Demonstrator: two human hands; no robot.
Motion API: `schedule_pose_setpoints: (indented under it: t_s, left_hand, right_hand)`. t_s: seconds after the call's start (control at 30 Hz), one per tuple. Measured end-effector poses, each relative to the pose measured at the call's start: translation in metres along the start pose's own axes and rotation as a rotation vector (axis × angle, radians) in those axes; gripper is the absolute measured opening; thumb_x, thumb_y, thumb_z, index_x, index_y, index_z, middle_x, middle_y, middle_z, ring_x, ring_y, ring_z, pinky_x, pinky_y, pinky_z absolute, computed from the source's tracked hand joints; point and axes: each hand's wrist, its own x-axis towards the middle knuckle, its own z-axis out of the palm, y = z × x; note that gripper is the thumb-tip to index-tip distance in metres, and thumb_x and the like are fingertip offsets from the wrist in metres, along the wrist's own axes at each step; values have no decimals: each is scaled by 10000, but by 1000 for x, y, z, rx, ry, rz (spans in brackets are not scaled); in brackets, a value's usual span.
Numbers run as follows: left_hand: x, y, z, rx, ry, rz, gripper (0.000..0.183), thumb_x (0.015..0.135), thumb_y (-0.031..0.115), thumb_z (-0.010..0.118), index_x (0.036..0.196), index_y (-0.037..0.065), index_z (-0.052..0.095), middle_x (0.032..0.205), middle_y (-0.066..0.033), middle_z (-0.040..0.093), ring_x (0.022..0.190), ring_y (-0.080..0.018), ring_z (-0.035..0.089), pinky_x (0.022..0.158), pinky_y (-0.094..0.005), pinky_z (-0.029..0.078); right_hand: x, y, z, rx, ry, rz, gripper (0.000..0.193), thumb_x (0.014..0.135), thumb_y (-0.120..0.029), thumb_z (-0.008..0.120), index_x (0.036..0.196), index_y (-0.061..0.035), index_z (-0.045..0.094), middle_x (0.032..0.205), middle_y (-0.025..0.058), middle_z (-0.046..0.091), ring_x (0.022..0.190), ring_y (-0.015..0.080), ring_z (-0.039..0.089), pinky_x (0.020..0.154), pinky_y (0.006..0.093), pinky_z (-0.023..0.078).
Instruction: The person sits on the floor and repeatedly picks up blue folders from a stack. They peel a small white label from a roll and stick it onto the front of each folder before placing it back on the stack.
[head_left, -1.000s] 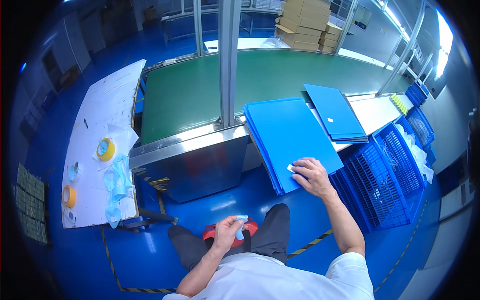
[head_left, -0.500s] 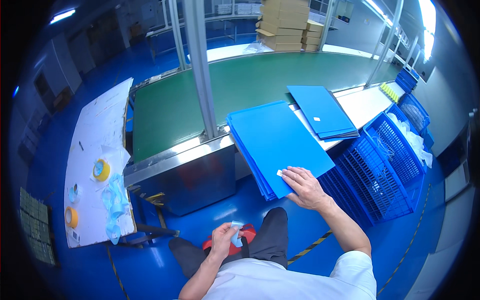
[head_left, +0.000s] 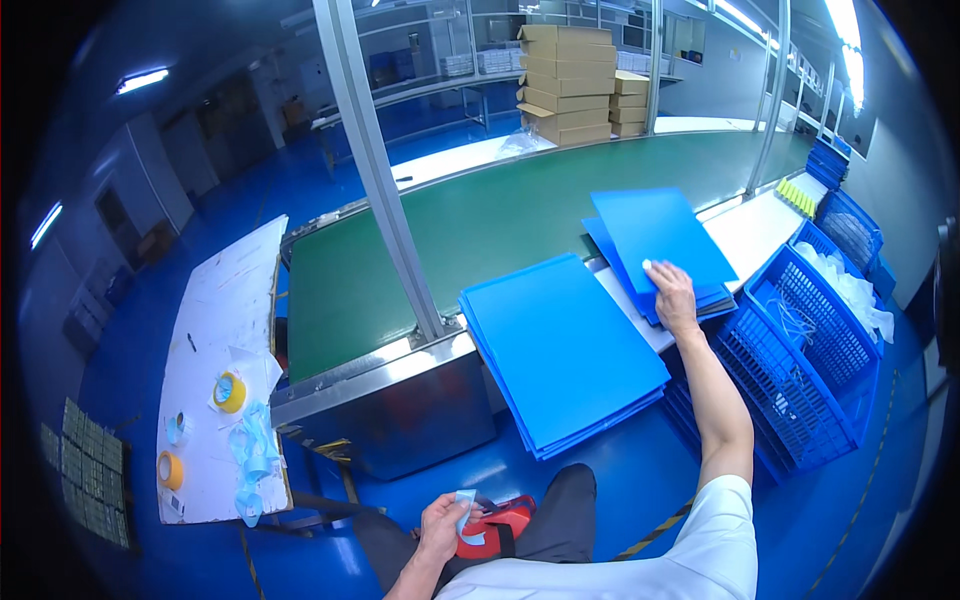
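Note:
My right hand (head_left: 675, 298) grips the near corner of a blue sheet (head_left: 665, 228), its fingers beside a small white label. That sheet lies askew over a stack of blue sheets (head_left: 622, 265) on the right, with a darker layer at the bottom. Whether my thumb is beneath the sheet is hidden. A larger stack of blue sheets (head_left: 565, 350) lies to the left, its top face bare of any label. Low in front of my body, my left hand (head_left: 440, 527) pinches a short light-blue strip (head_left: 465, 510), apart from both stacks.
A green conveyor belt (head_left: 490, 205) runs behind the stacks, with a metal post (head_left: 375, 170) at its near edge. Blue crates (head_left: 815, 350) stand at right. On the left, a white table (head_left: 215, 330) bears yellow tape rolls (head_left: 230, 393) and light-blue strips (head_left: 255, 450). A red seat (head_left: 500, 525) is below me.
My right hand has moved away and rightward from the left stack, carrying its labelled top sheet onto the right stack. The left hand still holds the strip. The view has shifted.

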Motion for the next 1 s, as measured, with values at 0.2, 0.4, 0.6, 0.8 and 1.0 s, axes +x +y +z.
schedule_pose_setpoints:
  t_s: [0.2,0.4,0.6,0.8,1.0]
  left_hand:
    - [19,6,25,-48,-33,9,257,968,63,603,1211,-20,586,984,-137,695,819,-222,710,766,-349,596]
    - [27,14,51,-95,-68,3,294,967,83,615,1242,-10,570,1020,-121,688,835,-199,706,769,-339,586]
    - [24,10,75,-138,-232,3,311,987,123,614,1264,-11,572,1070,-104,689,874,-160,689,792,-306,568]
    - [7,12,62,-81,-313,121,307,1000,88,583,1292,-5,574,1105,-102,695,928,-149,686,854,-315,571]
    - [4,15,41,-42,-338,148,332,1005,71,570,1327,-11,561,1070,-95,702,940,-145,684,847,-301,569]
  right_hand:
    - [-15,20,30,278,-176,295,440,831,1,501,1239,-78,646,1305,116,634,1246,331,562,1060,443,434]
    - [-20,-161,-102,743,185,243,321,811,69,572,1100,-14,685,1075,156,700,1022,338,669,916,381,521]
    - [-102,-290,-123,916,-210,-127,243,742,47,708,976,-20,718,1045,139,706,900,307,693,774,371,565]
    - [-145,-332,-96,993,-350,186,340,790,-84,749,1117,-21,683,1176,142,666,1100,323,628,916,402,520]
    - [-155,-355,-81,1068,-377,274,334,798,-85,756,1121,-33,691,1159,123,678,1081,287,642,902,375,535]
